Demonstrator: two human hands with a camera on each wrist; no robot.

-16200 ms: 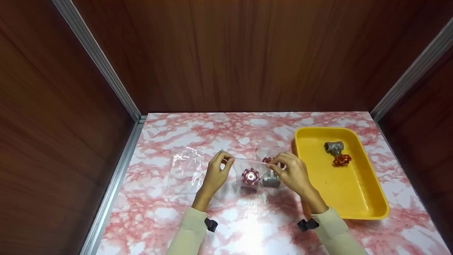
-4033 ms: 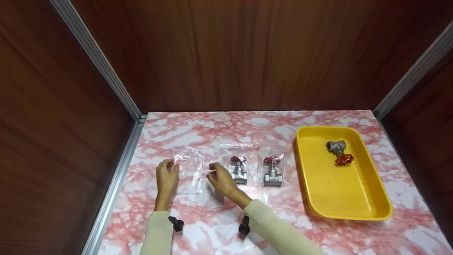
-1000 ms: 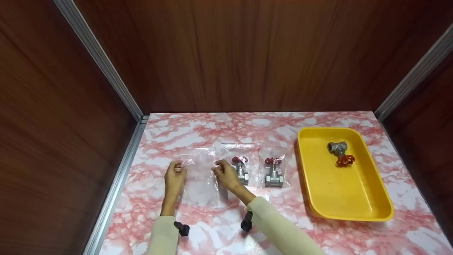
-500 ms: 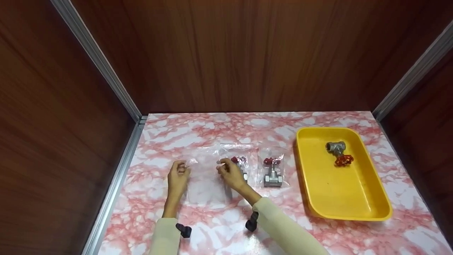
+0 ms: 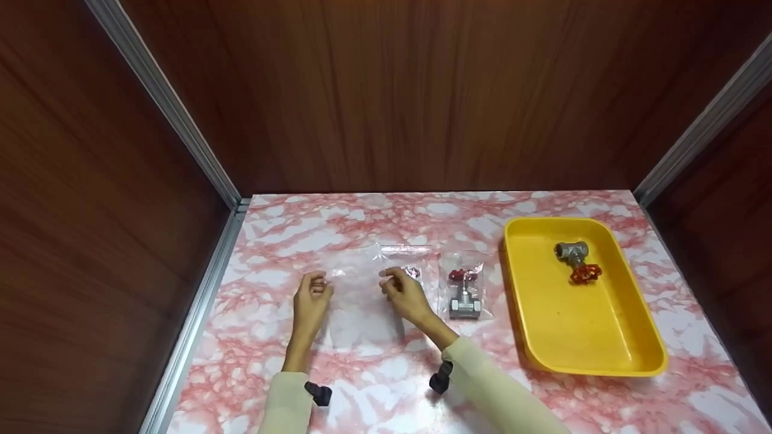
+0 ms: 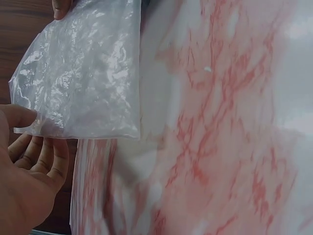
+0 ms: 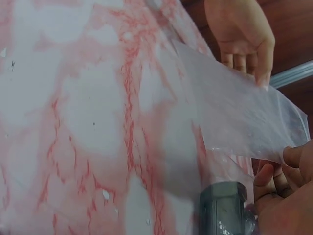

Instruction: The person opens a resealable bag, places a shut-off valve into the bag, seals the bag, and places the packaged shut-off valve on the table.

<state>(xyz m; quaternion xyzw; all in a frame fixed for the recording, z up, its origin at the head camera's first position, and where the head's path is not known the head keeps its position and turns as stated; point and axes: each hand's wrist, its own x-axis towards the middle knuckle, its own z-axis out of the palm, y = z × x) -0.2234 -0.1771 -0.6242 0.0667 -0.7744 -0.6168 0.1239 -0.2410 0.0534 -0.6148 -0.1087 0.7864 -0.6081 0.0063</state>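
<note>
Over marbled tabletop (image 5: 241,367), crinkled clear plastic bag (image 6: 93,73)

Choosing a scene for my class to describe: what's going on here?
A person's left hand and right hand each pinch one side of a clear plastic bag, with nothing visible inside it. To its right on the table lie one bagged valve, mostly hidden by the right hand, and another bagged valve in full view. A third valve lies unbagged in the yellow tray.
</note>
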